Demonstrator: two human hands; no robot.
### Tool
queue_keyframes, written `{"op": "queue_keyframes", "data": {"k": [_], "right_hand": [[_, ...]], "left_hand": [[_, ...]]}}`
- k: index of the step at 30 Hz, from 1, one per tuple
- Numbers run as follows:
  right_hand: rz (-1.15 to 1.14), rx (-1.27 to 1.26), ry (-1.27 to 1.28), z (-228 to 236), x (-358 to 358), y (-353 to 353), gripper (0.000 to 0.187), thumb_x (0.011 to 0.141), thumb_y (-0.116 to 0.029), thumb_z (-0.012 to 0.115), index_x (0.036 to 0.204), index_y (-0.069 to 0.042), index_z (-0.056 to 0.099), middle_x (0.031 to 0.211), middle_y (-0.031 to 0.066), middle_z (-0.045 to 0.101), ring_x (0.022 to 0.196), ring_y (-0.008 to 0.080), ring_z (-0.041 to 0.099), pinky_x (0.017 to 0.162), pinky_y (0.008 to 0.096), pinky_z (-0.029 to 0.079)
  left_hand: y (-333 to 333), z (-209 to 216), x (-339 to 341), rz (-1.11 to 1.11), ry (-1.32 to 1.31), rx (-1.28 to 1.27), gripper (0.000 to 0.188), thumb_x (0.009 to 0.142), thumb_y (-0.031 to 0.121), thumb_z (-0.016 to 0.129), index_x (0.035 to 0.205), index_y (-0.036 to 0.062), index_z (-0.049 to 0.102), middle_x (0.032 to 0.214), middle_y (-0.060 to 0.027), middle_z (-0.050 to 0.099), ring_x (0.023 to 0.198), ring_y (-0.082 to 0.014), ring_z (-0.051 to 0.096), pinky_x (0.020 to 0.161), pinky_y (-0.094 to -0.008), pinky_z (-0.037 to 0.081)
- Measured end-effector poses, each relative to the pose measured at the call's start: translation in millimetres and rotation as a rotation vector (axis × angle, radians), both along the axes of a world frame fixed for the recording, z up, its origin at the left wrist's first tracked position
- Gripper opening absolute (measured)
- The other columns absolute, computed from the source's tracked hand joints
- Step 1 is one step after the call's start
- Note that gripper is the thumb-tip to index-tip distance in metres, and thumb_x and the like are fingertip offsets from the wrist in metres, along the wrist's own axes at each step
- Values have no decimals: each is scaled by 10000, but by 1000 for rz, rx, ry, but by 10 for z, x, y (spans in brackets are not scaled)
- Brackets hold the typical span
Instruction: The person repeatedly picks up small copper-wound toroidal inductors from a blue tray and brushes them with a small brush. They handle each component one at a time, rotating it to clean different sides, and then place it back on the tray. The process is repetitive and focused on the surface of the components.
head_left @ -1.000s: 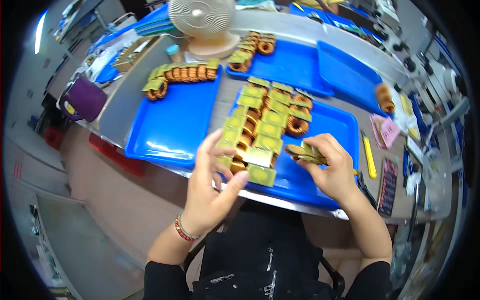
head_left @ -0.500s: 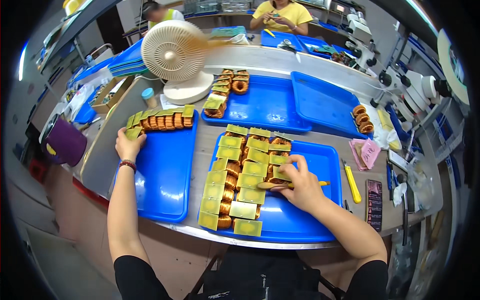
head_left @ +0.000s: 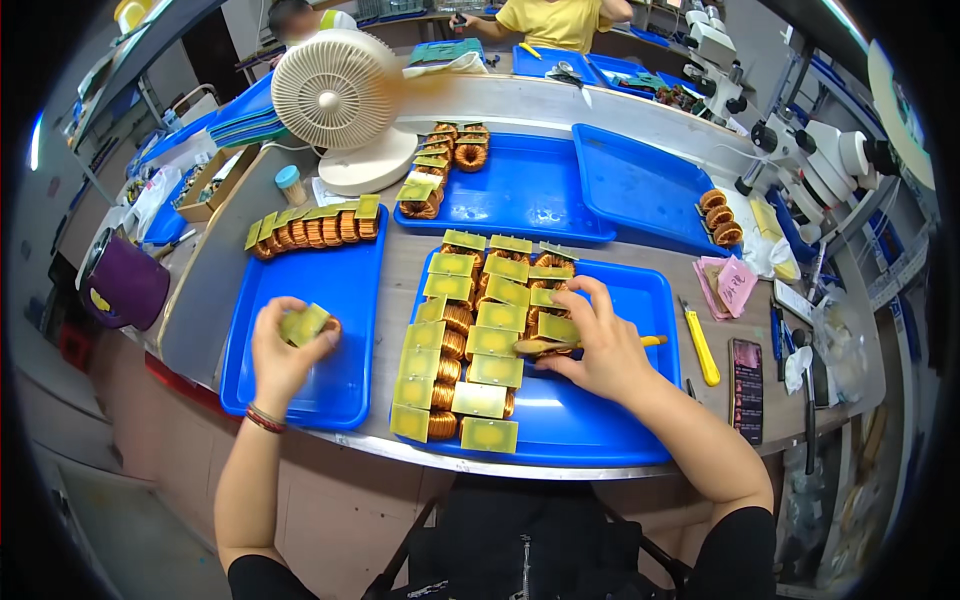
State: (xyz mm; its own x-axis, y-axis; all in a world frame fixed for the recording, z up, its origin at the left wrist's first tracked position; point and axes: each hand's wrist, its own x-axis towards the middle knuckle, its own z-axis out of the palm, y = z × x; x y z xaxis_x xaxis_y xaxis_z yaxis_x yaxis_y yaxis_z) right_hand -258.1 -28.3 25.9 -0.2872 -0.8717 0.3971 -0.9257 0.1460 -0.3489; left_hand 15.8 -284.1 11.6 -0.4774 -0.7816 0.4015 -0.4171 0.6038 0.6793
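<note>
My left hand (head_left: pixel 280 352) is closed on a copper-wound ring coil with a yellow-green board (head_left: pixel 305 325), above the left blue tray (head_left: pixel 345 375). At that tray's far end stands a row of similar coils (head_left: pixel 318 232). Over the middle blue tray (head_left: pixel 590 430), my right hand (head_left: pixel 612 345) is curled round a slim yellow-handled tool (head_left: pixel 653 341), whose brownish end points left. Its fingers are at a coil with a board (head_left: pixel 557 328) in the right-hand row; whether they grip it is partly hidden. Several more board-topped coils (head_left: pixel 452 345) fill the tray's left part.
Behind are another blue tray (head_left: pixel 535 190) with coils at its left and a tilted blue tray (head_left: pixel 640 180). A white fan (head_left: pixel 335 105) stands back left. On the right lie a yellow-handled knife (head_left: pixel 703 345), a phone (head_left: pixel 746 390) and pink papers (head_left: pixel 735 285).
My left hand has come nearer from the coil row, bringing one coil away with it. My right hand stays at the same coils with the tool. The view has shifted slightly.
</note>
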Motion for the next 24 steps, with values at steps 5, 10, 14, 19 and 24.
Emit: {"op": "queue_keyframes", "data": {"k": [5,10,14,19,24], "right_hand": [[-51,-39,27,127,56,182,731,600,-327,781,1190,-122,400,1219,126,375,798,328,599,605,407,510],[-90,-117,71,295,139,504,730,593,-329,784,1184,-125,409,1221,127,377,885,332,572,638,417,509],[-105,-186,-11,417,278,809,680,610,-290,780,1151,-85,423,1147,143,429,891,298,541,677,366,475],[-138,-342,-361,292,508,1231,274,764,-76,614,990,-28,466,949,131,444,727,199,417,617,287,388],[-56,-246,-226,346,780,1370,105,774,-42,600,829,-19,513,824,114,441,737,203,439,617,272,380]], "left_hand": [[581,66,-120,151,-161,-132,417,587,214,782,894,88,531,875,-83,502,793,-246,541,675,-357,441],[583,110,88,-54,-271,-58,736,556,162,804,1187,114,428,1080,-137,448,984,-284,502,814,-361,447],[302,93,387,-309,-19,535,942,557,6,773,1349,92,271,1253,-145,390,1179,-274,383,984,-345,346],[100,-70,274,-442,13,644,673,603,-88,719,1195,35,425,1125,-44,541,1076,-173,489,933,-295,388],[284,4,479,-252,300,614,583,639,-76,704,1143,39,435,1047,-68,527,1010,-168,515,896,-287,414]]}}
